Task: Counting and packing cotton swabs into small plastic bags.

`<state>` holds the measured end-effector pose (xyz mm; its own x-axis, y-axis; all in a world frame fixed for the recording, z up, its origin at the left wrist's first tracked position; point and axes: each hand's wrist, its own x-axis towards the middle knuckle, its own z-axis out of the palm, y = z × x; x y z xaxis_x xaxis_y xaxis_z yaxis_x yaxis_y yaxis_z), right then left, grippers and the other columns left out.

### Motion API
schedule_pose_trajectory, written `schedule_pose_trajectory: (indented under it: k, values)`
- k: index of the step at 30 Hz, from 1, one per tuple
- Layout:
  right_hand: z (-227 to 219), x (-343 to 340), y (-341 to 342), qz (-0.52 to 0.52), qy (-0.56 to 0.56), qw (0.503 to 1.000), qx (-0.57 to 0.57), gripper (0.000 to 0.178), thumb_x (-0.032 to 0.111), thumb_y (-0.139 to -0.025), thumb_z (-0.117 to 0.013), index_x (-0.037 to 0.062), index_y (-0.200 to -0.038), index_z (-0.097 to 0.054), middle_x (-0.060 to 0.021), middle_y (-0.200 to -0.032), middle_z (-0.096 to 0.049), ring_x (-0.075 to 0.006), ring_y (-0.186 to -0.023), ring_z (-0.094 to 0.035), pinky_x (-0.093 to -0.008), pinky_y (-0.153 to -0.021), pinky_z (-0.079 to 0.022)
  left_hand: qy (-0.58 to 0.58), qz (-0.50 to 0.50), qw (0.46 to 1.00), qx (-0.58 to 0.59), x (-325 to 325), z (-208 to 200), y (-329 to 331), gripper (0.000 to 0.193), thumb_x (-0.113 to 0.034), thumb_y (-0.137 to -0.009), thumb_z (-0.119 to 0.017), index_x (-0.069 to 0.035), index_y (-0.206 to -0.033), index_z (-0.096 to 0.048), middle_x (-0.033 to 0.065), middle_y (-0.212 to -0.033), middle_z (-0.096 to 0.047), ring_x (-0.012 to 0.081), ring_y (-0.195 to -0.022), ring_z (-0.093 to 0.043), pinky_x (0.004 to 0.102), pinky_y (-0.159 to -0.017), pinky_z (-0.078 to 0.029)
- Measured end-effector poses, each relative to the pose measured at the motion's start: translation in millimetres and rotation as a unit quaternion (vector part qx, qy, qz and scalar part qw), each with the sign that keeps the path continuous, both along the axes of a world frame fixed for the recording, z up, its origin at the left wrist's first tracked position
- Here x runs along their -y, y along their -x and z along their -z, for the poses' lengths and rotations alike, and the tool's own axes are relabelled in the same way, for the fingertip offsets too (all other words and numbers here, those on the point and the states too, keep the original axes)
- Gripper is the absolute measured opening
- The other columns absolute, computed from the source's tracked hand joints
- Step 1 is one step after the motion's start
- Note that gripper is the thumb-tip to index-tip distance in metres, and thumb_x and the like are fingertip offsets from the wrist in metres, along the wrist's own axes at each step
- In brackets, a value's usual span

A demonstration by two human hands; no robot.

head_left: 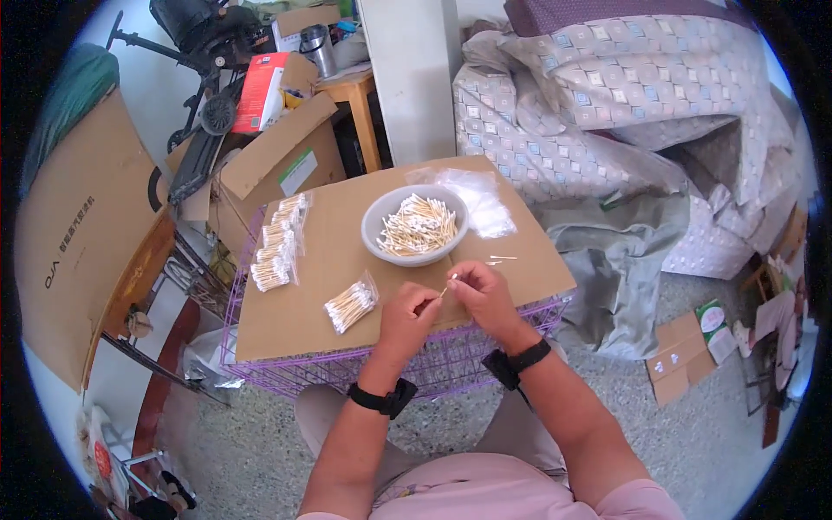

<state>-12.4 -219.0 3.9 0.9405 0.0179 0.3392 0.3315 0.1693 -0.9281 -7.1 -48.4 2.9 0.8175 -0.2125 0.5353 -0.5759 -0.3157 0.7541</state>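
A cotton swab (444, 291) is pinched between both my hands over the near edge of the cardboard top. My left hand (407, 319) is closed at its lower end, and my right hand (483, 299) closes round the upper end near the white tip. Just beyond them stands a grey bowl (371, 227) heaped with loose cotton swabs (420, 224). Left of my left hand lies a clear bag of cotton swabs (351, 303). A row of similar filled bags (279, 243) runs along the left side. A few loose swabs (503, 257) lie right of the bowl.
Empty clear plastic bags (485, 204) lie behind the bowl's right side. The cardboard sheet (303, 338) rests on a purple wire cage (286, 374). Boxes (286, 147) crowd the far left, and patterned bedding (598, 95) piles up at the far right.
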Motion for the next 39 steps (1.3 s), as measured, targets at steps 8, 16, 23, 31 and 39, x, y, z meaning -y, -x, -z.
schedule_pose_trajectory:
  k: [8, 16, 23, 31, 39]
  values:
    - [-4.5, 0.1, 1.4, -0.004, 0.196, 0.974, 0.115, 0.012, 0.009, -0.085, -0.068, 0.0031, -0.093, -0.062, -0.0018, -0.084, -0.059, -0.0094, -0.075, -0.055, -0.0251, -0.064, -0.046, -0.096, -0.005, 0.995, 0.011, -0.1, 0.0, 2.2, 0.016, -0.014, -0.081, -0.069, -0.002, -0.092, -0.067, 0.0125, -0.084, -0.061, 0.0264, -0.073, -0.062, 0.0351, -0.066, -0.048]
    - [-5.9, -10.9, 2.2, 0.068, 0.269, 0.946, 0.165, 0.013, 0.011, -0.084, -0.063, 0.0017, -0.092, -0.06, -0.0143, -0.086, -0.06, -0.0316, -0.081, -0.058, -0.0381, -0.072, -0.047, 0.214, 0.059, 0.961, -0.166, -4.9, -2.0, 2.6, 0.014, -0.01, -0.09, -0.063, -0.001, -0.101, -0.063, 0.0012, -0.088, -0.064, 0.0071, -0.076, -0.057, 0.0222, -0.068, -0.047]
    - [-10.7, -11.3, 6.8, 0.066, 0.307, 0.938, 0.145, 0.012, 0.01, -0.082, -0.064, 0.002, -0.088, -0.059, -0.0133, -0.085, -0.059, -0.0324, -0.082, -0.058, -0.0389, -0.071, -0.047, 0.151, 0.048, 0.976, -0.149, -8.2, 3.9, -0.3, 0.01, -0.009, -0.09, -0.064, -0.002, -0.097, -0.063, -0.0014, -0.083, -0.063, 0.0051, -0.074, -0.056, 0.0201, -0.066, -0.046]
    - [-6.8, -9.3, 5.0, 0.087, 0.244, 0.961, 0.099, 0.01, 0.009, -0.082, -0.064, 0.0031, -0.09, -0.062, -0.0107, -0.081, -0.058, -0.025, -0.074, -0.059, -0.0339, -0.065, -0.047, 0.321, 0.063, 0.927, -0.185, -11.6, 5.4, -5.3, 0.006, -0.01, -0.096, -0.054, -0.006, -0.101, -0.054, 0.0026, -0.089, -0.062, 0.0088, -0.074, -0.058, 0.0228, -0.066, -0.049]
    - [1.7, -7.5, 2.1, 0.116, 0.164, 0.977, 0.075, 0.009, 0.008, -0.085, -0.064, 0.0033, -0.092, -0.063, -0.0074, -0.084, -0.06, -0.0155, -0.073, -0.057, -0.0283, -0.065, -0.047, 0.274, 0.066, 0.942, -0.184, -11.0, 6.1, -1.8, 0.004, -0.008, -0.096, -0.053, -0.007, -0.099, -0.053, 0.0022, -0.087, -0.062, 0.0082, -0.073, -0.057, 0.0226, -0.066, -0.049]
